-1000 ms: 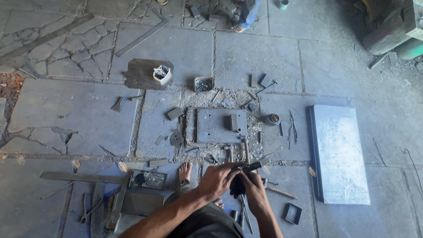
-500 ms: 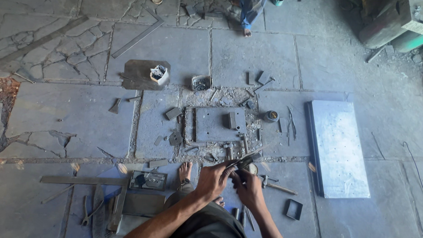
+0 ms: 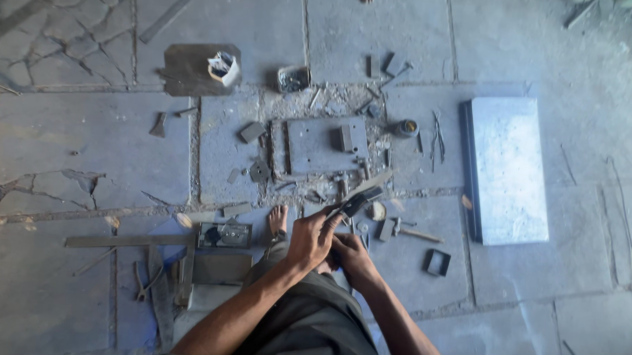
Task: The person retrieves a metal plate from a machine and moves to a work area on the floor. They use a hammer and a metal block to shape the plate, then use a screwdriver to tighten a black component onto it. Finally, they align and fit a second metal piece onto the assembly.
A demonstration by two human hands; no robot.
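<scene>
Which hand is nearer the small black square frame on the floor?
Right. The right hand is just left of the frame; the left hand sits farther left, beyond the right one, both gripping a dark tool.

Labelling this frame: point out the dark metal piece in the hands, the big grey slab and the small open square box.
dark metal piece (image 3: 357, 200), head view, on its middle above the fingers.
big grey slab (image 3: 509, 170), head view, centre of its top face.
small open square box (image 3: 437, 262), head view, on its rim.

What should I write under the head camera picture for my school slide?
Seated on a stone floor, a person's left hand and right hand hold a dark metal piece amid scattered metal parts.
</scene>
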